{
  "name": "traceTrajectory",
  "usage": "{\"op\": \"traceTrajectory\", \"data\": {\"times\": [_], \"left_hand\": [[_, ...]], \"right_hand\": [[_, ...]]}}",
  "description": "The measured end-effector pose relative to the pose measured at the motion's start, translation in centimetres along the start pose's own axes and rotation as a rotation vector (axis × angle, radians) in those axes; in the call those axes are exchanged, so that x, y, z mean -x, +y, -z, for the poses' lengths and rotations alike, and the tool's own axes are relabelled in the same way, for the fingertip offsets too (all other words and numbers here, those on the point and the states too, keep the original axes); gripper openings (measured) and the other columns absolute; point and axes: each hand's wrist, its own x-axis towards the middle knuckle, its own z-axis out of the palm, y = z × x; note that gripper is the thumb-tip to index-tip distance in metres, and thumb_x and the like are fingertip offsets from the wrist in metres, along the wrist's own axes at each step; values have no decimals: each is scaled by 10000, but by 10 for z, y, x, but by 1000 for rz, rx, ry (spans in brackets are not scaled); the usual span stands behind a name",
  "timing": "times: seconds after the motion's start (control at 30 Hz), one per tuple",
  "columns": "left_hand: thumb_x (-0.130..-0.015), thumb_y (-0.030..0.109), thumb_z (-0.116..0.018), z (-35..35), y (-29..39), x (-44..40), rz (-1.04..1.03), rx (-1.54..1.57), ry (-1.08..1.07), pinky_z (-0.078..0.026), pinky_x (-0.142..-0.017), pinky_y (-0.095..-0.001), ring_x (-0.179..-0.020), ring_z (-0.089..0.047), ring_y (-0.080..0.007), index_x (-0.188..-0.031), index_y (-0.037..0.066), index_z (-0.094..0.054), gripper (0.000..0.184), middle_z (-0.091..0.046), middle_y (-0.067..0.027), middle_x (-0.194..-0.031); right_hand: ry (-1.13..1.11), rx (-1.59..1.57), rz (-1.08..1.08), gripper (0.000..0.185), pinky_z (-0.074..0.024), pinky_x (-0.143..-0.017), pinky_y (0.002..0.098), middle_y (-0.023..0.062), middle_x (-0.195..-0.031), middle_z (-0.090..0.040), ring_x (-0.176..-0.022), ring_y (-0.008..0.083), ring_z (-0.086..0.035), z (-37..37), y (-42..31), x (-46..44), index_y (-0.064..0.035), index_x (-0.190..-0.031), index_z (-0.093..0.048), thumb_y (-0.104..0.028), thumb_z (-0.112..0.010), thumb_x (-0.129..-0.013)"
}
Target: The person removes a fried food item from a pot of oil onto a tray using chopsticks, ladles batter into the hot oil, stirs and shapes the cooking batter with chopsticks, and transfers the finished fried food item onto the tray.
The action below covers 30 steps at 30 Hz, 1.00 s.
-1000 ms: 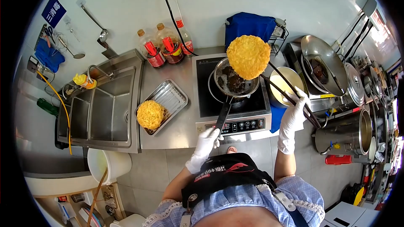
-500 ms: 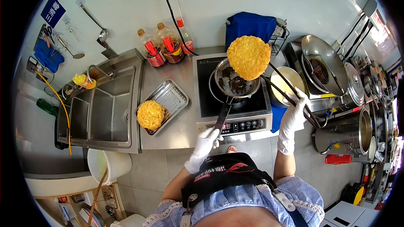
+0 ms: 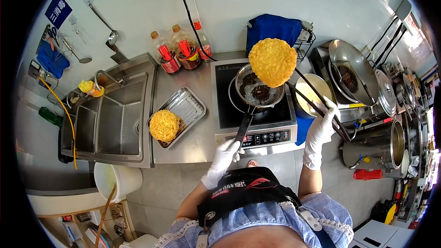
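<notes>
My white-gloved left hand [image 3: 225,157] is wrapped round the black handle of a small pan [image 3: 245,126] on the induction cooker [image 3: 223,118]. Dark, bubbling liquid shows in the pan. In my gloved right hand [image 3: 323,121] are long dark chopsticks [image 3: 339,127]. A round golden fried cake [image 3: 272,62] is raised at their far ends, above the pan's back right edge and partly hiding it. Beside the cooker, a pot [image 3: 301,108] holds pale yellow liquid. Another golden fried cake [image 3: 164,125] rests on a rack in the metal tray [image 3: 200,108] to the left.
A double sink [image 3: 146,149] lies at the left, with a white bucket [image 3: 131,179] below it. Bottles [image 3: 170,64] stand against the wall. Beyond the pot at the right are a wok [image 3: 340,48] and a large steel pot [image 3: 370,149].
The fried cake and the chopsticks have barely shifted, and the bubbles on the pan's liquid have changed pattern. Both hands keep their grip in nearly the same places.
</notes>
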Motion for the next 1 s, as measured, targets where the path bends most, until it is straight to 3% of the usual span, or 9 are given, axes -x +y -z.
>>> {"op": "traceTrajectory", "data": {"times": [0.57, 0.67, 0.8, 1.0], "left_hand": [[-929, 207, -508, 1, 2, 1, 2, 7, -16, -381, -454, -168, -500, -487, -45, -1087, 15, -570, 257, -621, -39, -756], [-929, 209, -507, 1, 1, 0, 1, 3, -17, -380, -455, -166, -500, -486, -44, -1090, 17, -570, 259, -621, -34, -753], [-929, 208, -506, 2, 1, 0, -3, -8, -15, -378, -455, -164, -500, -485, -43, -1082, 20, -574, 251, -620, -30, -748], [-929, 200, -505, 1, 2, 0, 11, -12, -12, -377, -452, -162, -498, -484, -43, -1079, 24, -578, 243, -622, -32, -748]], "right_hand": [[-17, 12, -30, 353, -542, -668, 303, 153, -1049, -597, -833, 238, -638, -4, -2, 3, -8, -1033, -535, -339, -455, -941], [33, 22, -64, 311, -529, -639, 278, 144, -1028, -599, -770, 196, -625, -5, 1, 8, 6, -997, -537, -292, -464, -943], [61, 54, -108, 335, -542, -566, 273, 173, -976, -622, -731, 236, -652, -3, 10, 17, 34, -989, -555, -289, -484, -933], [46, 72, -76, 353, -545, -556, 277, 174, -942, -630, -728, 239, -654, -2, 10, 19, 40, -981, -562, -303, -502, -923]]}}
